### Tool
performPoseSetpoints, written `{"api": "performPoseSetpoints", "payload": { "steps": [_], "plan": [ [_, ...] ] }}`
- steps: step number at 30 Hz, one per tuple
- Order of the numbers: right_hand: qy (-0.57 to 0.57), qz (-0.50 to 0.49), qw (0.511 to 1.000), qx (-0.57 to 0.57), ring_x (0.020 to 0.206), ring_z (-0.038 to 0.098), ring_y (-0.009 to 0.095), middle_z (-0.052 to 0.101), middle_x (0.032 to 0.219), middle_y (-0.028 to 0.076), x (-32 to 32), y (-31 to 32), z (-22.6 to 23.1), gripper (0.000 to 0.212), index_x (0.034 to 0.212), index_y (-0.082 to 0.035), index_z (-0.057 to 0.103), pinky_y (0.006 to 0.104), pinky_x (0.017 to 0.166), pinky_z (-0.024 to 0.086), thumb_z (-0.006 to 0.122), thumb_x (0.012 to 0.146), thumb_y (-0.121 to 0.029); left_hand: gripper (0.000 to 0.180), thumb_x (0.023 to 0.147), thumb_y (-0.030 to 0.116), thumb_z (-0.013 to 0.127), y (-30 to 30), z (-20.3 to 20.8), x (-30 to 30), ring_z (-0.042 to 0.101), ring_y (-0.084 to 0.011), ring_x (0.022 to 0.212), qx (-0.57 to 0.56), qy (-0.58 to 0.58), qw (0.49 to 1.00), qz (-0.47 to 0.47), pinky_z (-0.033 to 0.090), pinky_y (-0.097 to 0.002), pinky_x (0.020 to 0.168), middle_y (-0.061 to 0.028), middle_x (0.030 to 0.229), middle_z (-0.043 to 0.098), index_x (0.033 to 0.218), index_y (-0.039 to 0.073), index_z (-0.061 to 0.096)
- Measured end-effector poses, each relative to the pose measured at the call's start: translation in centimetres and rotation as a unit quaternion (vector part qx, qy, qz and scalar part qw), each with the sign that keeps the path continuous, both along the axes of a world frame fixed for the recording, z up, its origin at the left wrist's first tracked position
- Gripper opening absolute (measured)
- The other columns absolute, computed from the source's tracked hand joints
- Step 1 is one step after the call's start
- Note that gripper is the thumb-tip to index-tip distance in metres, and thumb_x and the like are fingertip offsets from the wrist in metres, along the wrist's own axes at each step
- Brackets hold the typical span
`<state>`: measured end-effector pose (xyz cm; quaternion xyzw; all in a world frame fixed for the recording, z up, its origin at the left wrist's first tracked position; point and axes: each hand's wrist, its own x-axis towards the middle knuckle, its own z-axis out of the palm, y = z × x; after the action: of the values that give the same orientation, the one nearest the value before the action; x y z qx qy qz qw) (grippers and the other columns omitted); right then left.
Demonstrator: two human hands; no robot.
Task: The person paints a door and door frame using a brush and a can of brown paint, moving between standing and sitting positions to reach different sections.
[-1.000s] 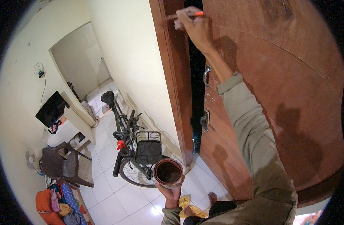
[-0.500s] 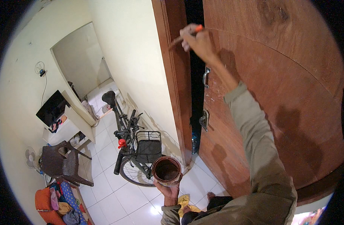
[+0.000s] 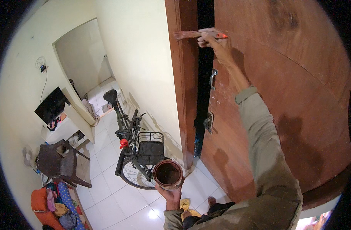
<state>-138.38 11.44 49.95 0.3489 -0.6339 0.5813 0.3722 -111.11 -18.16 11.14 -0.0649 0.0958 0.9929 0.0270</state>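
Note:
My right hand (image 3: 215,43), raised high, is closed round a paintbrush (image 3: 194,34) with an orange-tipped handle. The brush lies almost level, its bristles against the upper part of the brown door frame (image 3: 186,96). Down low, my left hand (image 3: 171,194) supports an open paint can (image 3: 168,174) from beneath, fingers wrapped about its base. Dark brown paint coats the can's inside; how much it holds I cannot tell. Beside my right forearm stands the reddish-brown wooden door (image 3: 256,99), ajar, with a metal handle (image 3: 213,79) and a latch (image 3: 209,122) near its edge.
A bicycle (image 3: 135,134) with a front basket (image 3: 150,148) leans near the cream wall, just beyond the can. Farther left are a brown plastic chair (image 3: 60,161), a white cabinet (image 3: 70,124) with a television, and a heap of clothes (image 3: 58,207). Yellow cloth (image 3: 186,204) lies by my feet.
My right hand has turned the brush from a downward slant to nearly level, its bristles now higher on the frame. The view has shifted slightly; my left hand still holds the can.

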Motion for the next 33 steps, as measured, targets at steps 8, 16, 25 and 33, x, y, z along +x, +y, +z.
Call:
{"api": "performPoseSetpoints", "payload": {
  "steps": [8,16,25,33],
  "plan": [
    [0.021,-0.089,0.995,0.024,0.075,0.068,0.013,0.072,0.087,0.009,4.6,-0.3,2.5,0.025,0.107,0.001,0.069,0.0262,0.068,0.058,0.068,0.095,-0.021,0.064,0.09,0.053,0.05,-0.9,-1.1,-0.2,0.05,-0.0322,0.13,0.022,0.012,1.0,-0.007,0.048,-0.0581,0.098,-0.0093,0.145,0.049,0.143,0.018,0.047],
    [0.304,-0.293,0.866,0.267,0.077,0.072,0.024,0.073,0.092,0.011,4.2,-3.7,4.0,0.02,0.106,-0.006,0.067,0.0333,0.069,0.058,0.07,0.091,-0.018,0.066,0.091,0.056,0.051,-0.1,-1.0,-0.8,0.049,-0.0332,0.132,0.053,0.02,0.997,-0.048,0.045,-0.0571,0.103,-0.0097,0.146,0.049,0.144,0.018,0.046],
    [0.043,-0.251,0.909,0.33,0.074,0.072,0.024,0.071,0.078,0.014,5.7,-6.3,0.8,0.02,0.087,-0.005,0.07,0.034,0.068,0.056,0.067,0.089,-0.024,0.068,0.089,0.06,0.05,-1.1,-2.9,-0.8,0.05,-0.0323,0.13,0.041,0.018,0.998,-0.053,0.045,-0.0576,0.102,-0.0092,0.145,0.05,0.144,0.019,0.047],
    [0.342,-0.396,0.794,0.309,0.087,0.072,0.018,0.074,0.102,0.007,2.7,-4.8,3.6,0.022,0.116,-0.012,0.069,0.029,0.069,0.06,0.065,0.096,-0.021,0.065,0.091,0.058,0.048,-0.5,-2.4,-0.7,0.052,-0.0326,0.127,0.051,0.0,0.998,-0.034,0.047,-0.0585,0.1,-0.0095,0.144,0.051,0.142,0.018,0.048]
  ]
}}
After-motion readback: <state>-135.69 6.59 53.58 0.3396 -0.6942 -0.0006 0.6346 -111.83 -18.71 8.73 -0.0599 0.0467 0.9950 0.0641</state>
